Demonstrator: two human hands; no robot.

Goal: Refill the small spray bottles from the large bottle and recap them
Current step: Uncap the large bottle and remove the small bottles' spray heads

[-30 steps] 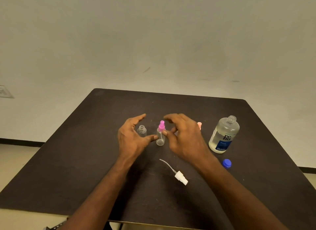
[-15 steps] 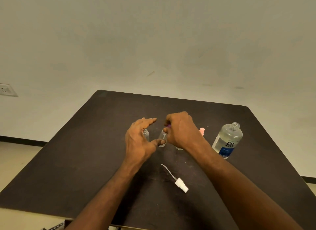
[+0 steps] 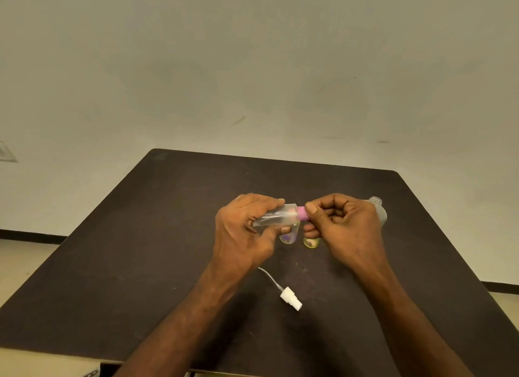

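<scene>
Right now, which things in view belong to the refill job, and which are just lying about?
In the job:
- small spray bottle, gripped by the left hand
- its pink spray cap, pinched by the right hand
- large bottle, uncapped, behind the right hand
- white spray head, loose on the table
- two more small bottles under the hands

Lying about:
- wall socket

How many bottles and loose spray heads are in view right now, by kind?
Small bottles: 3, one held and two standing
Large bottle: 1
Loose white spray head: 1
Total: 5
</scene>
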